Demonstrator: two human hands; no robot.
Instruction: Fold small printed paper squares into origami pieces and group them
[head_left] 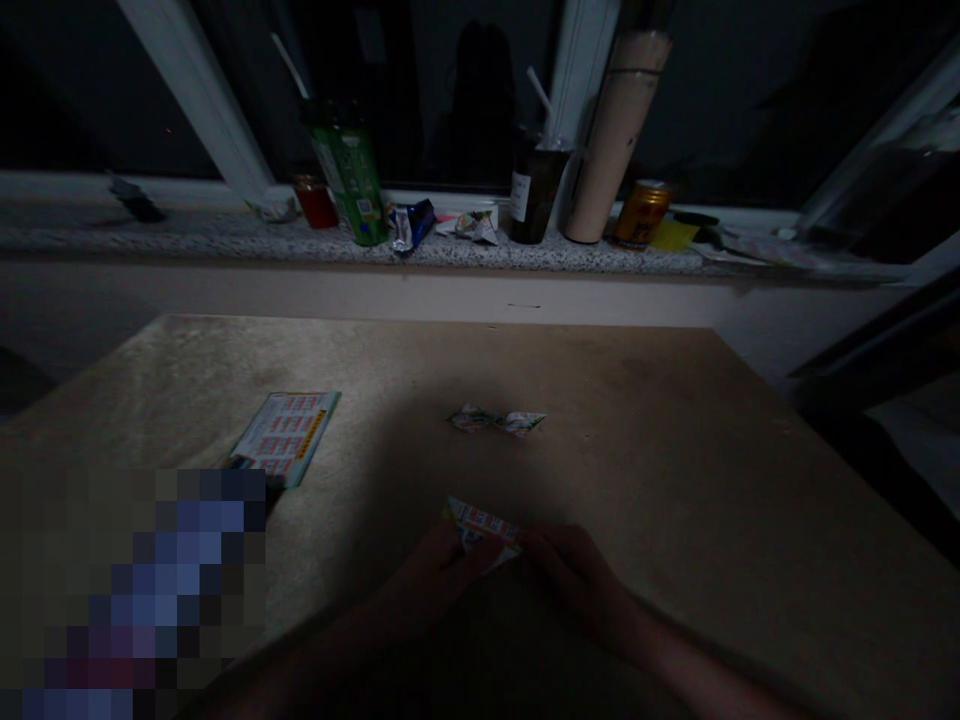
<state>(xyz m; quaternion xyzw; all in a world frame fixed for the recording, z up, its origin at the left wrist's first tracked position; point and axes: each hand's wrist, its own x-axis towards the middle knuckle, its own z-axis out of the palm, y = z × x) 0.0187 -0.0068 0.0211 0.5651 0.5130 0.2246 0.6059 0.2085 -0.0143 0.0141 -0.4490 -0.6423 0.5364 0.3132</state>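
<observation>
A small sheet of printed paper (491, 525), folded into a triangle, is held between my two hands low in the middle of the head view. My left hand (442, 570) grips its left part, with the thumb across the lower side. At its right corner, the fingers of my right hand (574, 565) are closed on the paper. Just beyond lies a folded paper bow shape (496, 420) with two pointed ends, flat on the wooden table (637, 430). Dim light and shadow hide the finer folds and some fingers.
To the left lies a stack of printed leaflets (289, 435). A blurred-out patch covers the lower left corner. Along the granite windowsill (465, 258) stand a green bottle (360, 180), a dark cup with a straw (536, 195), a beige thermos (619, 140) and a gold can (641, 215).
</observation>
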